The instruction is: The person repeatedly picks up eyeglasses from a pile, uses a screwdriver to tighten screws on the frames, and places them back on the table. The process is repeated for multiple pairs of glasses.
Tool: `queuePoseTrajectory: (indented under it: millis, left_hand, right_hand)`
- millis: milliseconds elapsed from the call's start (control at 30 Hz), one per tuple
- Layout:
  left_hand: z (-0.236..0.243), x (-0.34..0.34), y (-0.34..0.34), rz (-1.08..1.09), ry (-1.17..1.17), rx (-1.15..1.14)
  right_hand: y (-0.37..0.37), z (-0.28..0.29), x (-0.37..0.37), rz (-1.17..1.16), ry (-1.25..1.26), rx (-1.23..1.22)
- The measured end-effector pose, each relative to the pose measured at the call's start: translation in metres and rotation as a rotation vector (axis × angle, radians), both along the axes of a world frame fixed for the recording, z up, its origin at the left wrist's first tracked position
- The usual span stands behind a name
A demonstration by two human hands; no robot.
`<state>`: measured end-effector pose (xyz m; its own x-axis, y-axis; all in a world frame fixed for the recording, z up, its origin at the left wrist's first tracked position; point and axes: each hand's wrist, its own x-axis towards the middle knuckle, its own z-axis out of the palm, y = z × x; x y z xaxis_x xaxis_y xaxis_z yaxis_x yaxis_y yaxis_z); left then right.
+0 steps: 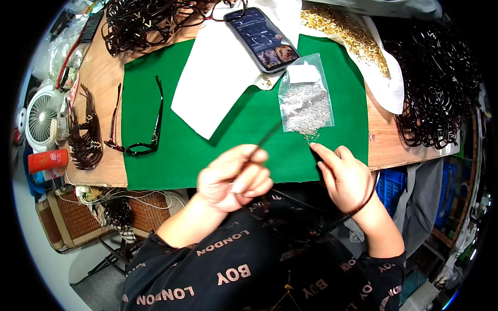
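My left hand (228, 181) is closed on a dark eyeglass frame (267, 136), whose thin temple sticks up past the fingers, smeared by motion. Other dark parts curve below toward my right wrist and are hard to make out against the black shirt. My right hand (347, 179) stretches its index finger to tiny silver metal pieces (310, 138), thumb apart below it. Those pieces lie spilled at the mouth of a clear plastic bag (306, 106) full of them. A finished-looking pair of dark glasses (140, 150) rests on the green mat (207, 160) at the left.
A phone (263, 41) lies on a white sheet (199, 98). Gold pieces (347, 33) fill a white cloth at the back right. Dark frames pile up at the back left (137, 31) and right (441, 83). Brown temples (85, 135) and a white fan (41, 116) stand left.
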<state>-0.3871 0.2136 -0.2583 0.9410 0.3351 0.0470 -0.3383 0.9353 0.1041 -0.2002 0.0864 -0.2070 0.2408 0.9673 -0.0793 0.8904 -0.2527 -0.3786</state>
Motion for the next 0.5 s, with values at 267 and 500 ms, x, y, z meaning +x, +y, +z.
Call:
queuePoseTrajectory:
  millis: [267, 500]
  left_hand:
    - [-0.021, 0.016, -0.015, -0.121, 0.090, -0.129]
    - [-0.022, 0.016, -0.013, -0.136, 0.051, -0.095]
  right_hand:
    - [0.016, 0.018, -0.014, -0.298, 1.761, -0.458]
    - [0.019, 0.012, -0.018, -0.274, 1.826, -0.403]
